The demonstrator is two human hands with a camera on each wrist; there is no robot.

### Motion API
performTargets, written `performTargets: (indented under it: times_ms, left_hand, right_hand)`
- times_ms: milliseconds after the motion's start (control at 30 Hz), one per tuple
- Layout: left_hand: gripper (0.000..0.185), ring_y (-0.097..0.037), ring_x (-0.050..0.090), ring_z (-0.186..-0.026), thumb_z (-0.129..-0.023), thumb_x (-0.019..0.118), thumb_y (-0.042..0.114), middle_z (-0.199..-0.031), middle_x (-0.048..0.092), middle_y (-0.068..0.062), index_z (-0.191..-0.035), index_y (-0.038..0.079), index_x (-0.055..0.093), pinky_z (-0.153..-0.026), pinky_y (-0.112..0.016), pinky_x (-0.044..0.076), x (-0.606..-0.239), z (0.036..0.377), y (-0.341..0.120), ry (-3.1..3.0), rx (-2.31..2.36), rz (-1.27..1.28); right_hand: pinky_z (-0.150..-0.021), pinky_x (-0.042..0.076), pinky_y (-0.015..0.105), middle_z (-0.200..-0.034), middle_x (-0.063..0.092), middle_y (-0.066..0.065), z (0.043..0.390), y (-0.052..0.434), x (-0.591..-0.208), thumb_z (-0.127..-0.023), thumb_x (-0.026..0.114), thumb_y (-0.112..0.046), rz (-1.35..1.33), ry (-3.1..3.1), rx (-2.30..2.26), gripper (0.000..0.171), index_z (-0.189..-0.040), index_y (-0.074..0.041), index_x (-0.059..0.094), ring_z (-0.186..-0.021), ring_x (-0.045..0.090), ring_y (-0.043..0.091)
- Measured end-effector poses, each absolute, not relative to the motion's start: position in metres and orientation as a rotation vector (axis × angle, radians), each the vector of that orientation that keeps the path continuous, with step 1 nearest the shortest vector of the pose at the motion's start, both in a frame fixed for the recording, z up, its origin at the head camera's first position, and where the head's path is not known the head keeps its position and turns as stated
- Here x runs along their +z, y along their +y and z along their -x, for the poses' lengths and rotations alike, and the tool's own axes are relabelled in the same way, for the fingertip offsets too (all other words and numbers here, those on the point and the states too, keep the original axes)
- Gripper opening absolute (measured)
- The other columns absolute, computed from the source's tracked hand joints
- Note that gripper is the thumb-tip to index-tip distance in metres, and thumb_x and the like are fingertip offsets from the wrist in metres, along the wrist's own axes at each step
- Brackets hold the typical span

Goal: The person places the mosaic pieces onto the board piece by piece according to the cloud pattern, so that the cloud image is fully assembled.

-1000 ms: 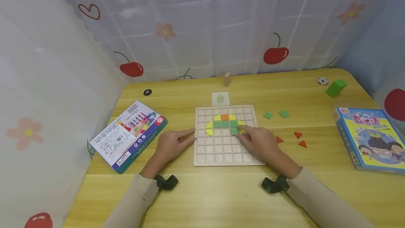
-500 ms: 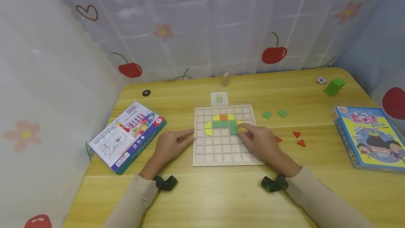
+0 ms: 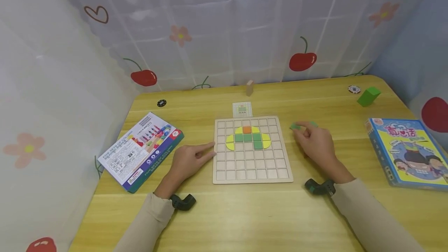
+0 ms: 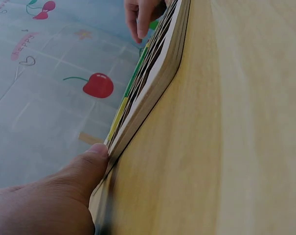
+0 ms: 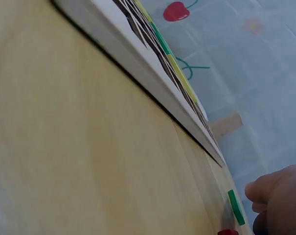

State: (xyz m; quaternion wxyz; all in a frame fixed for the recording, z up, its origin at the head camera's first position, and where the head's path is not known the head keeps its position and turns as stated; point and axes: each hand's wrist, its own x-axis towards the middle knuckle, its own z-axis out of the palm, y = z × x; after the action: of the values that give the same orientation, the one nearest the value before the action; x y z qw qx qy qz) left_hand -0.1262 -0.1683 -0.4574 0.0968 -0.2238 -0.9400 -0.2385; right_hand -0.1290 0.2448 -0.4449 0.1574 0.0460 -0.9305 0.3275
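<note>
A wooden grid board (image 3: pixel 252 175) lies mid-table. Set in its squares are green square tiles (image 3: pixel 247 137), an orange square tile (image 3: pixel 247 130) and yellow rounded tiles (image 3: pixel 266 144). My left hand (image 3: pixel 187 161) touches the board's left edge with thumb and forefinger extended; the left wrist view shows the thumb (image 4: pixel 84 169) against the corner. To the right of the board, my right hand (image 3: pixel 316 143) has its fingertips over a loose green square tile (image 3: pixel 294 126). In the right wrist view a gap shows between the fingers (image 5: pixel 265 186) and a green tile (image 5: pixel 236 207).
Another green tile (image 3: pixel 314 124) lies behind the right hand. A red piece (image 5: pixel 228 232) shows near it. A pattern card (image 3: pixel 242 109) and wooden block (image 3: pixel 249 88) stand beyond the board. Boxes flank it: a beaded-boxes carton (image 3: pixel 140 151) left, a blue box (image 3: pixel 411 151) right, with a green block (image 3: pixel 369 96) behind.
My right hand has left the yellow tile at the pattern's right side and moved right to the loose green tiles, covering the red triangles. My left hand stays at the board's edge.
</note>
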Motion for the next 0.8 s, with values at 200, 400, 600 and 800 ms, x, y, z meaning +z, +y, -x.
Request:
performTargets:
  times_ms: [200,400,600,800]
  left_hand:
    - [0.038,-0.003,0.025,-0.049,-0.095,0.07,0.051,-0.052,0.033,0.014,-0.128,0.033,0.074,-0.049,-0.028,0.022,-0.4587,0.1252,-0.1682,-2.788,-0.715,0.66]
    - [0.039,-0.003,0.025,-0.048,-0.095,0.069,0.053,-0.051,0.032,0.014,-0.128,0.033,0.073,-0.049,-0.027,0.022,-0.4585,0.1266,-0.1679,-2.796,-0.705,0.66]
    - [0.038,-0.003,0.024,-0.048,-0.095,0.069,0.052,-0.052,0.032,0.014,-0.128,0.033,0.073,-0.049,-0.027,0.021,-0.4568,0.1277,-0.1681,-2.791,-0.709,0.665]
    - [0.039,-0.003,0.024,-0.048,-0.095,0.068,0.054,-0.051,0.031,0.014,-0.129,0.034,0.072,-0.049,-0.027,0.021,-0.4572,0.1271,-0.1687,-2.805,-0.713,0.661]
  right_hand:
    - [-0.036,0.03,0.028,-0.048,0.048,-0.006,0.1291,0.2481,-0.4473,-0.102,0.063,-0.025,-0.13,-2.684,0.927,0.036,-0.126,0.001,0.069,-0.031,0.043,0.012]
    - [-0.037,0.03,0.03,-0.044,0.043,-0.007,0.1307,0.2469,-0.4478,-0.101,0.064,-0.023,-0.118,-2.675,0.865,0.037,-0.125,0.005,0.069,-0.031,0.04,0.012]
    - [-0.041,0.032,0.033,-0.044,0.043,-0.007,0.1335,0.2456,-0.4486,-0.1,0.066,-0.023,-0.112,-2.675,0.818,0.035,-0.12,0.005,0.071,-0.033,0.039,0.013]
    - [-0.04,0.031,0.032,-0.046,0.044,-0.006,0.1332,0.2445,-0.45,-0.1,0.066,-0.023,-0.097,-2.681,0.823,0.031,-0.115,0.003,0.072,-0.033,0.041,0.013]
